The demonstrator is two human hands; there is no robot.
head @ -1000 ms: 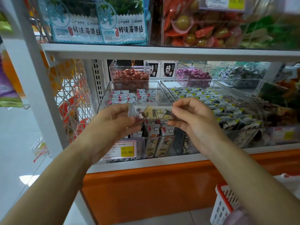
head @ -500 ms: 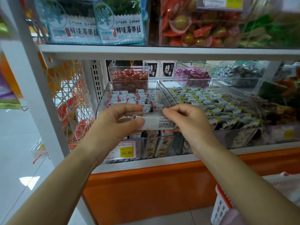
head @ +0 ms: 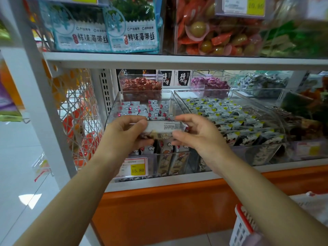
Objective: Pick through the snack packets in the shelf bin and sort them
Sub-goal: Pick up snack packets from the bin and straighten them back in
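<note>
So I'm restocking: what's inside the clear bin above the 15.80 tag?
The clear bin holds small grey-white packets with red marks at the back and upright packets in front. Both hands and their packet hide the middle.

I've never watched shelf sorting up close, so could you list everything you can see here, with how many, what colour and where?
snack packet: one, white back with fine print, held over the front bin
front bin: one, clear, middle shelf, holds many grey-white packets with red marks
neighbouring bin: one, clear, to its right, rows of black-and-white packets with yellow corners
red sweets tub: one, clear, behind the front bin
purple sweets tub: one, clear, at the back
seaweed bags: two visible, teal, top shelf
price tag: one, yellow, front of the bin, reads 15.80
basket: one, white and red, bottom right on the floor
left hand: holds the packet's left end
right hand: holds its right end
</note>
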